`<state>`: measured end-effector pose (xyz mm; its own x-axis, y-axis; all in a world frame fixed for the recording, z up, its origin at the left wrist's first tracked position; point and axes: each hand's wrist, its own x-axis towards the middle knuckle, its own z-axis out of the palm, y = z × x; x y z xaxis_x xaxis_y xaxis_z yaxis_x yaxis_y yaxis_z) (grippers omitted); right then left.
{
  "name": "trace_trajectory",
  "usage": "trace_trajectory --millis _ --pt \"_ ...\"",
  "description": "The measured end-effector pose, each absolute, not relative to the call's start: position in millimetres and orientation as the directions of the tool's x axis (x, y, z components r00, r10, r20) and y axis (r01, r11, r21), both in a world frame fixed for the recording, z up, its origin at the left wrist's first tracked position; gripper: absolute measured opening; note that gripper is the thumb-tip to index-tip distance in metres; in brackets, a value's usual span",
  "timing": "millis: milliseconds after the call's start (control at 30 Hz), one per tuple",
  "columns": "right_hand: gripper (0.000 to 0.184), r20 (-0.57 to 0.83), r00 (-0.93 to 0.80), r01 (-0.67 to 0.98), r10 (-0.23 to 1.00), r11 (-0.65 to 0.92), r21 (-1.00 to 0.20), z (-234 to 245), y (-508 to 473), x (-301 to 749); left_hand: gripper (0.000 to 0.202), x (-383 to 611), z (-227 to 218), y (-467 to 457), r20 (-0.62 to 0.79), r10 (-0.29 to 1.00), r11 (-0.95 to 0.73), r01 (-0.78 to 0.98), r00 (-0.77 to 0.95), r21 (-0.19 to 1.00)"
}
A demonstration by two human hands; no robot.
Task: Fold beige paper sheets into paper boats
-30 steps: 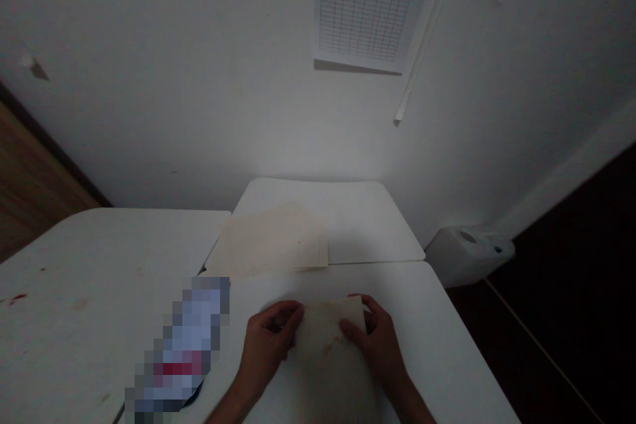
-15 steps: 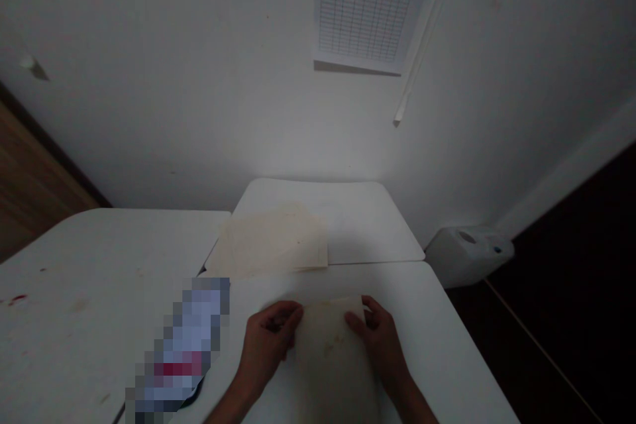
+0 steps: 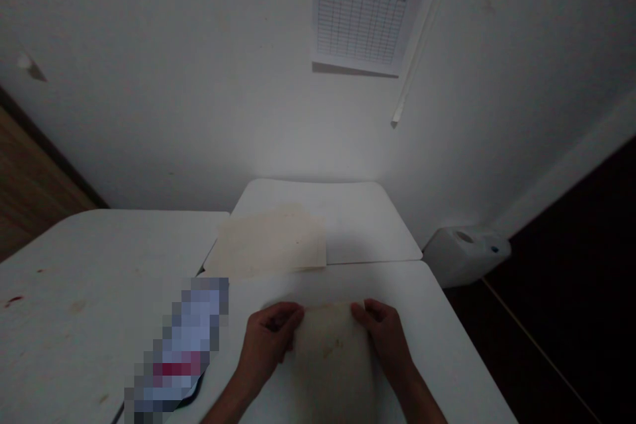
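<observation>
A beige sheet (image 3: 334, 371), stained brown in its upper middle, hangs or lies before me on the white table; whether it is paper or cloth I cannot tell. At its top left corner, my left hand (image 3: 271, 334) pinches the edge between thumb and fingers. My right hand (image 3: 385, 331) grips the top right corner the same way, thumb on the near face. The sheet's lower end runs out of the picture. Beyond the hands, more pale beige sheets (image 3: 268, 242) lie flat across the table joint.
Left of my hands lies a pixelated item (image 3: 183, 344) with a dark edge. White tables (image 3: 89, 258) meet at seams. A white plastic jug (image 3: 462, 255) stands right of the table. On the wall hang a printed chart (image 3: 360, 16) and a thin white strip (image 3: 412, 73).
My right thumb has moved up to the sheet's top right corner, and the corner that stuck up there is now folded down or covered. My left hand keeps its hold.
</observation>
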<state>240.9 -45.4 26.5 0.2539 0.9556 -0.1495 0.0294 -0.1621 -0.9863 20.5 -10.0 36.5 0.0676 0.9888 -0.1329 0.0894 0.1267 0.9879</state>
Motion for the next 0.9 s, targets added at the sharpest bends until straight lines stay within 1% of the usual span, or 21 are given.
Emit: trace_trajectory --millis 67,267,433,667,900 --pt "0.043 -0.145 0.263 0.044 0.954 -0.161 -0.986 27.9 -44.7 242.5 0.035 20.8 37.0 -10.0 -0.131 0.989 0.124 0.098 0.070 0.987" --pt "0.042 -0.130 0.258 0.017 0.957 -0.139 -0.990 32.0 -44.0 242.0 0.038 20.6 41.4 -10.1 -0.153 0.985 0.147 0.079 0.079 0.986" --pt "0.043 -0.160 0.246 0.004 0.956 -0.166 -0.986 30.2 -43.3 247.0 0.039 19.9 37.0 -8.5 -0.147 0.987 0.143 0.056 0.070 0.988" --pt "0.042 -0.147 0.274 -0.001 0.950 -0.153 -0.988 21.0 -41.0 253.3 0.038 21.2 36.4 -8.6 -0.142 0.988 0.136 0.085 0.059 0.987" --pt "0.041 -0.138 0.233 0.000 0.963 -0.142 -0.990 19.3 -40.9 255.5 0.036 22.1 33.0 -8.8 -0.123 0.992 0.118 0.115 0.033 0.986"
